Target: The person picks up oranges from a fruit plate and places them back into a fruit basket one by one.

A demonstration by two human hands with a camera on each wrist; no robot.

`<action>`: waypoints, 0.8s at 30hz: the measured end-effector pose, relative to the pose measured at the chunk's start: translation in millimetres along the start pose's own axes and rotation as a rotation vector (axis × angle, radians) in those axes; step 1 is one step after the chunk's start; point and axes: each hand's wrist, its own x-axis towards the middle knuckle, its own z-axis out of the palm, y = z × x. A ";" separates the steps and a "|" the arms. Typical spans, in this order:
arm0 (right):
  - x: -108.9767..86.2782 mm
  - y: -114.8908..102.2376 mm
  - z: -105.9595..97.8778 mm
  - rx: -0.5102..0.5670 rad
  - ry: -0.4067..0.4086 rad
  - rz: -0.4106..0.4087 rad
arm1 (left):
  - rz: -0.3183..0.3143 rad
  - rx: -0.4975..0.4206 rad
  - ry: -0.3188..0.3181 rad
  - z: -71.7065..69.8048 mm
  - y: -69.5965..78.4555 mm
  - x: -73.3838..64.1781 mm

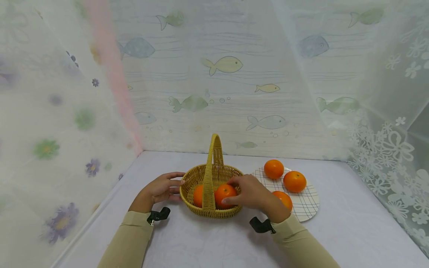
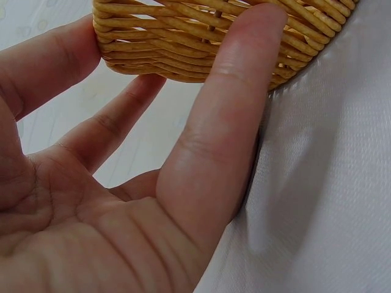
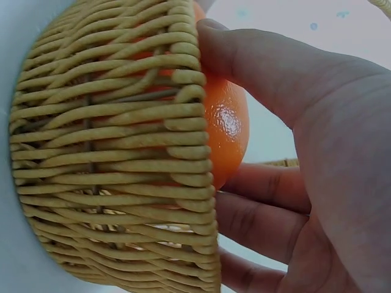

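A yellow wicker basket with a tall arched handle stands on the white cloth in the head view. Inside it, one orange sits left of the handle and another orange on the right. My right hand reaches over the basket's right rim and holds that right orange between thumb and fingers. The right wrist view shows this orange partly behind the woven wall, with my thumb on it. At the basket's left side, my left hand touches the wicker with extended fingers. The left wrist view shows these fingertips against the weave.
To the right lies a white plate with a grid pattern. On it are three oranges: one at the back, one at the right and one at the front, partly behind my right wrist. A fish-print curtain hangs behind the table.
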 end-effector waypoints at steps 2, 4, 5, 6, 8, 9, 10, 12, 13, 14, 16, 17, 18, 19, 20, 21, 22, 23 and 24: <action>0.2 0.1 1.6 -0.016 0.006 -0.009 | 0.000 0.000 -0.001 0.0 0.0 0.1; 0.1 -0.5 2.7 -0.028 0.009 -0.011 | 0.001 0.003 -0.001 0.0 -0.2 0.2; -0.1 -0.9 3.1 -0.034 0.009 -0.013 | 0.001 0.004 -0.001 0.1 -0.1 0.2; -0.3 -1.4 3.3 -0.040 0.011 -0.014 | 0.002 0.005 0.000 0.2 -0.2 0.2; -0.8 -2.5 3.5 -0.046 0.008 -0.018 | 0.001 0.003 0.002 0.2 -0.2 0.3; -0.9 -3.1 3.6 -0.048 0.007 -0.020 | 0.001 0.002 0.004 0.3 -0.1 0.2; -1.1 -3.7 3.6 -0.052 0.008 -0.023 | 0.000 0.001 0.005 0.3 -0.1 0.2; -1.4 -4.6 3.8 -0.059 0.008 -0.027 | -0.003 -0.004 0.006 0.2 0.1 0.1; -1.4 -5.1 3.7 -0.060 0.009 -0.027 | -0.004 -0.006 0.006 0.1 0.1 0.1; -1.5 -5.3 3.8 -0.062 0.010 -0.027 | -0.004 -0.006 0.006 0.1 0.2 0.1; -1.5 -5.8 4.3 -0.067 0.012 -0.025 | -0.005 -0.007 0.007 0.2 0.5 -0.2; -1.6 -5.8 4.4 -0.067 0.013 -0.026 | -0.006 -0.007 0.008 0.2 0.6 -0.3; -1.5 -5.8 4.6 -0.068 0.015 -0.027 | -0.007 -0.006 0.009 0.3 0.8 -0.5; -1.4 -5.6 4.8 -0.065 0.014 -0.027 | -0.007 -0.005 0.010 0.3 0.9 -0.6; -1.3 -5.4 5.0 -0.065 0.013 -0.028 | -0.008 -0.004 0.011 0.4 1.0 -0.7; -1.0 -5.0 5.2 -0.067 0.013 -0.030 | -0.009 -0.003 0.012 0.4 1.2 -0.8; -0.7 -4.8 5.3 -0.067 0.012 -0.029 | -0.009 -0.004 0.011 0.4 1.1 -0.7; -0.4 -4.5 5.2 -0.069 0.010 -0.032 | -0.009 -0.002 0.010 0.4 1.0 -0.7; -0.2 -4.3 5.2 -0.068 0.008 -0.030 | -0.009 -0.002 0.009 0.4 1.0 -0.7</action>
